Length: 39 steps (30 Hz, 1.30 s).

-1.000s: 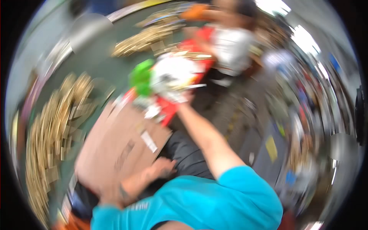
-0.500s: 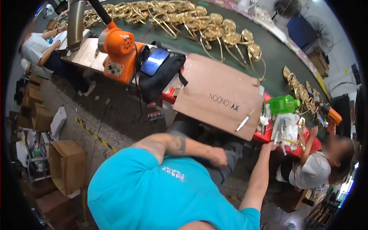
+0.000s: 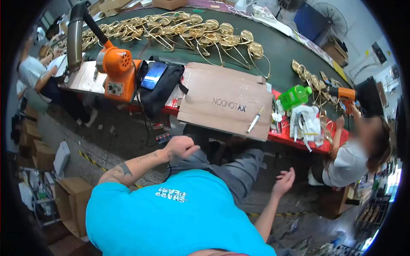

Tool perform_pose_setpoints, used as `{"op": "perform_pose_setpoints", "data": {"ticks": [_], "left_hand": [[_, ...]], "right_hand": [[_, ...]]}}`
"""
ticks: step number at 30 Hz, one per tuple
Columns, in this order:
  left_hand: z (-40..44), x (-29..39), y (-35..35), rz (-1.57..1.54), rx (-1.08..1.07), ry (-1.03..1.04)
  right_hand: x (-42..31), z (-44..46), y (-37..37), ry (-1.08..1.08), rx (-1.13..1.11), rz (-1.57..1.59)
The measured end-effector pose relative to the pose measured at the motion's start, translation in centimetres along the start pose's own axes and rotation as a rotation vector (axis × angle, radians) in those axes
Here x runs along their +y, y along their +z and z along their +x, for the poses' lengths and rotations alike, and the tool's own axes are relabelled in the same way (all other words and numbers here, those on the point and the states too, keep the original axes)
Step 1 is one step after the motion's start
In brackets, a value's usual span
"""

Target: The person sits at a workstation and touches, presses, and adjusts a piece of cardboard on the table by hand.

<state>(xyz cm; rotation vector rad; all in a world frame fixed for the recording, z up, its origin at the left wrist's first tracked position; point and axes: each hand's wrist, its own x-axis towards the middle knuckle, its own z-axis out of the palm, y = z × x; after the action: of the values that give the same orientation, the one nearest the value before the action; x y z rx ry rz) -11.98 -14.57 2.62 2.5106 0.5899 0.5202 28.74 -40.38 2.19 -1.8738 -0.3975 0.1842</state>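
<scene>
My left hand [image 3: 183, 146] is loosely closed above my lap, in front of the table edge, with nothing visible in it. Lower right of the table, my right hand [image 3: 283, 181] hangs in the air beside my knee, fingers apart and holding nothing. A brown cardboard sheet [image 3: 205, 94] printed "XY LONDON" lies on the table; on it rests a white syringe-like tool [image 3: 254, 122]. Right of the sheet, a green bottle [image 3: 295, 97] lies tilted near white plastic and syringes [image 3: 305, 128] on a red surface.
An orange machine [image 3: 116, 70] and a black bag [image 3: 160, 91] with a phone stand left. Gold pieces [image 3: 209, 38] line the green belt [image 3: 273, 55]. Another person [image 3: 352, 158] at right holds an orange heat gun [image 3: 341, 92]. More people work far left.
My right hand has drawn back from the white plastic and syringes to beside my knee. My left hand has moved left and up from my lap. The head view has shifted.
</scene>
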Motion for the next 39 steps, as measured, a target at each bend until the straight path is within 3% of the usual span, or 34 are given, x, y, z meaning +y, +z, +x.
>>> {"op": "perform_pose_setpoints", "data": {"ticks": [3,6,8,10,11,13,14,16,18,21,23,26,28,29,31,33,36,39], "left_hand": [[-0.3,-2.2,0.3,0.178,-0.248,-0.148],[1.6,-0.9,-1.4,0.1,-0.151,-0.031],[3.5,0.7,-3.8,-0.109,0.252,-0.026],[3.7,2.1,-7.1,-0.089,0.282,-0.251],[3.3,1.6,-7.3,-0.083,0.3,-0.247],[1.2,-0.1,-7.0,0.053,0.013,-0.365],[-0.3,-0.8,-6.4,0.063,0.032,-0.379],[-5.2,-1.2,-2.9,0.174,0.177,-0.325],[-8.9,-2.3,0.3,0.294,0.323,-0.273],[-11.0,-5.0,1.5,0.203,0.477,-0.45],[-9.5,-7.2,0.6,0.306,0.853,-0.453],[-8.0,-9.1,-1.9,0.473,0.972,-0.455],[-8.2,-11.0,-2.8,-0.053,0.744,-0.842],[-8.5,-11.2,-3.3,-0.047,0.745,-0.849],[-8.7,-10.8,-4.2,-0.324,0.644,-1.001],[-7.8,-10.9,-5.1,-0.602,0.544,-1.124],[-7.7,-11.1,-4.7,-0.724,0.6,-0.999],[-7.6,-11.4,-4.9,-0.83,0.647,-0.876]], "right_hand": [[-1.4,2.6,-2.0,-0.27,-0.09,-0.153],[-8.7,2.3,-1.1,-0.388,-0.087,-0.097],[-14.4,1.6,-1.7,-0.643,-0.126,-0.231],[-18.2,1.3,-3.4,-0.792,-0.166,-0.179],[-19.3,1.3,-4.2,-0.809,-0.165,-0.17],[-20.5,0.7,-5.4,-0.913,-0.219,-0.121],[-20.8,0.4,-5.4,-0.964,-0.228,-0.137],[-20.1,-0.7,-5.4,-1.019,-0.273,-0.144],[-17.8,-1.7,-4.0,-0.86,-0.373,-0.271],[-14.6,-3.5,-0.4,-0.826,-0.52,-0.313],[-14.7,-5.0,4.1,-0.895,-0.643,-0.138],[-16.1,-6.6,10.0,-1.106,-0.787,-0.222],[-16.6,-7.8,14.4,-1.137,-0.873,-0.137],[-16.8,-8.4,16.7,-1.159,-0.886,-0.098],[-17.1,-9.8,21.4,-1.118,-0.945,0.01],[-15.7,-10.6,27.2,-1.127,-1.004,-0.131],[-18.0,-14.6,34.2,-1.084,-1.068,-0.094],[-17.2,-17.6,41.3,-1.064,-0.961,0.066]]}}
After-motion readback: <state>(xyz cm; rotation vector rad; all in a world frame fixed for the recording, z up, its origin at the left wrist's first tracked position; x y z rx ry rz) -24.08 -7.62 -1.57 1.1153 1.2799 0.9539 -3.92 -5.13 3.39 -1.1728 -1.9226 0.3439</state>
